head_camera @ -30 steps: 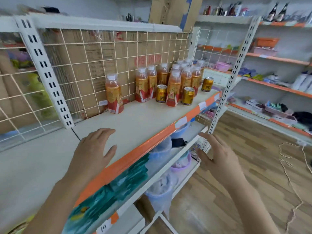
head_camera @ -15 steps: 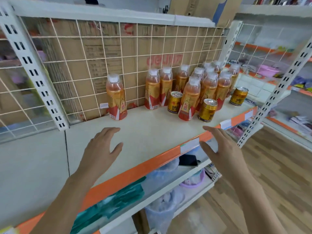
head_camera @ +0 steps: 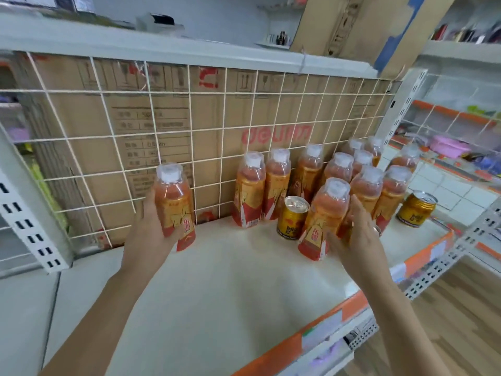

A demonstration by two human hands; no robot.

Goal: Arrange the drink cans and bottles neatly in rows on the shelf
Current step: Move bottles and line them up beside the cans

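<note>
On the cream shelf [head_camera: 230,294], orange drink bottles with white caps stand in a loose cluster [head_camera: 366,183] at the back right. One bottle [head_camera: 174,204] stands apart on the left, and my left hand [head_camera: 151,237] grips it round its lower half. The front bottle [head_camera: 325,218] of the cluster has my right hand [head_camera: 357,240] against its right side, fingers fairly straight and thumb across its lower corner. A gold can [head_camera: 292,217] stands just left of that bottle. Another gold can [head_camera: 417,210] stands alone at the far right.
A white wire grid [head_camera: 189,131] backs the shelf, with cardboard boxes [head_camera: 89,126] behind it. A slotted white post [head_camera: 24,213] rises at the left. The orange front edge [head_camera: 273,354] runs along the shelf. More shelves with goods stand at the right.
Both hands have moved forward from the shelf's front edge. The left hand now grips the lone bottle; the right hand has reached the front bottle and covers the can beside it.
</note>
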